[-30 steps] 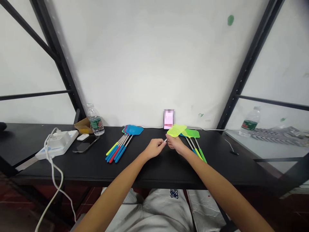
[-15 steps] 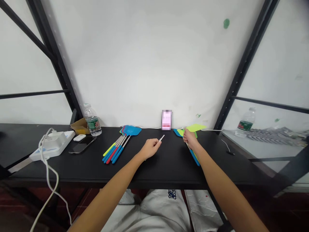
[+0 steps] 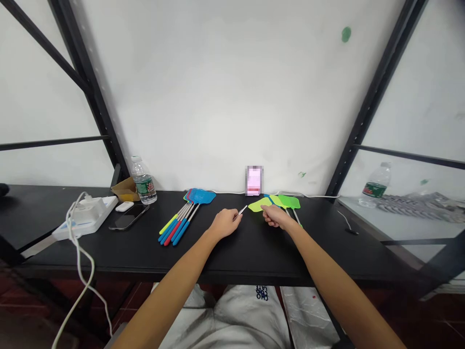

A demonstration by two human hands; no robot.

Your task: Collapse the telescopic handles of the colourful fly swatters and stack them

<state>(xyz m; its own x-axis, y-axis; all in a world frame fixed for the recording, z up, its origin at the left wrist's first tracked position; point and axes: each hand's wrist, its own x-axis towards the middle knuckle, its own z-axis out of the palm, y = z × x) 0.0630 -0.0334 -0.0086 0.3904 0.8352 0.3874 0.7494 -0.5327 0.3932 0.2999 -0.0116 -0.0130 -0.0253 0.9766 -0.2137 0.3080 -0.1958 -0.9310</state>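
My left hand is closed round a thin metal rod whose tip points up and to the right. My right hand is closed in a pinch on a yellow-green fly swatter head, held just beside the rod's tip. Behind my right hand lie more green and yellow swatters on the black table. A bundle of swatters with blue heads and coloured handles lies to the left of my left hand.
A water bottle, a dark phone, a white power strip with a hanging cable and a small cardboard box are at the left. A pink phone screen leans on the wall. Black frame posts flank the table.
My right hand went out to the swatter pile on the right and came back with a yellow-green head to the rod's tip. My left hand stayed almost still holding the rod.
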